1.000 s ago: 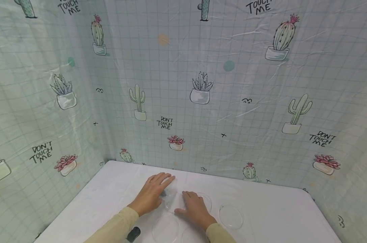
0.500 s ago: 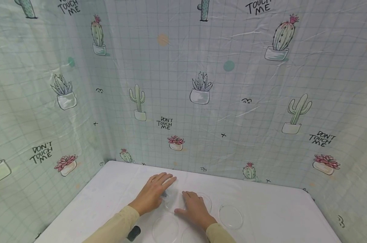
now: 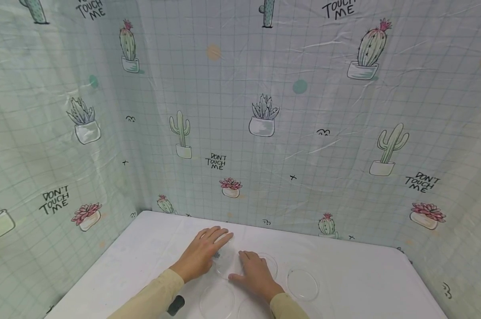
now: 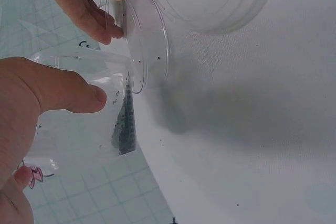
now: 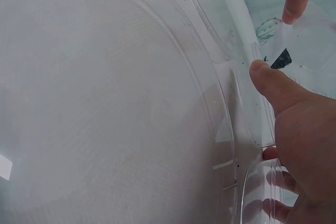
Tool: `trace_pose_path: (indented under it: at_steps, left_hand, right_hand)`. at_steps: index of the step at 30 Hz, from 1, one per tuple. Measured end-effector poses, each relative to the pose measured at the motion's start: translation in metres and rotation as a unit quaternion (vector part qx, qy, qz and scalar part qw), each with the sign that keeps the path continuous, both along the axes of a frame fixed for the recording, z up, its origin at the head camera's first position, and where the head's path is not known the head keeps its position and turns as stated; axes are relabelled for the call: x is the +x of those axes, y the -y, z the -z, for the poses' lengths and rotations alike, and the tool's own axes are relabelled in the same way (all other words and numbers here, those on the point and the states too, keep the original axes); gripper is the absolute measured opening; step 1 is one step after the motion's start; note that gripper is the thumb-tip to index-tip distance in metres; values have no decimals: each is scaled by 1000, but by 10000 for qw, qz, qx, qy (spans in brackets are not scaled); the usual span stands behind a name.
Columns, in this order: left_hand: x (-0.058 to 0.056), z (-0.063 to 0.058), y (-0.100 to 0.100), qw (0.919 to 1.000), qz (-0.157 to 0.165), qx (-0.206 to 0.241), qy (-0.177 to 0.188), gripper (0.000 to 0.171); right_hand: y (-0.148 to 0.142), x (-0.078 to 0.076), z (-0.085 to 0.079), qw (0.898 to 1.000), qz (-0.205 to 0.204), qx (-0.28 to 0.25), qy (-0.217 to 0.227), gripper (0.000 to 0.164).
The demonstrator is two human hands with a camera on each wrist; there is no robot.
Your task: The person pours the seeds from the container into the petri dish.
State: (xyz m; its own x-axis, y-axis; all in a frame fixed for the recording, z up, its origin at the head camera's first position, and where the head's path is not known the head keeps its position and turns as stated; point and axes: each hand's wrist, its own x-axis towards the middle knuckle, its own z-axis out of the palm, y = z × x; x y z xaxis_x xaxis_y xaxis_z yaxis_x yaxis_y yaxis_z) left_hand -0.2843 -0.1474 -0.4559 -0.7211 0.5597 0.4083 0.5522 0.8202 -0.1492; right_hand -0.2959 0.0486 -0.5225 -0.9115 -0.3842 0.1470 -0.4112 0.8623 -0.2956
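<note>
My left hand holds a small clear plastic bag, its thumb pressed along the film. Small dark grains are bunched at the bag's lower end. Under the bag in the head view is a clear round petri dish, with a few dark specks on it. The bag's end overlaps the dish rim in the left wrist view. My right hand holds the dish at its side, thumb on the near edge and fingers round the far one.
Several other clear round dishes stand near: one in front, one at the right, and one behind my right hand. A dark object shows beside my left sleeve. Cactus-printed sheets rise behind and beside the white table.
My left hand and the bag have shifted slightly to the right, farther over the dish. My right hand has stayed in place at the dish.
</note>
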Motion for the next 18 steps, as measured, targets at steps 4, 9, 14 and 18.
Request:
trace_pose_path:
  at_steps: [4,9,14,18]
  left_hand:
    - [0,1,0,10000,-1,-47,-16,87]
    - [-1,0,-1,9999,-27,-128,-20,84]
    - [-1,0,-1,9998,16,-161,-121,82]
    - [-1,1,-1,9996,66,-200,-205,81]
  right_hand:
    - [0,0,1,10000,16,21,0,82]
    - [0,-1,1,9999,59,79,20,82]
    - [1,-2,2,9999,81,149,29,83]
    - [1,-2,3,9999,90,136,31,83]
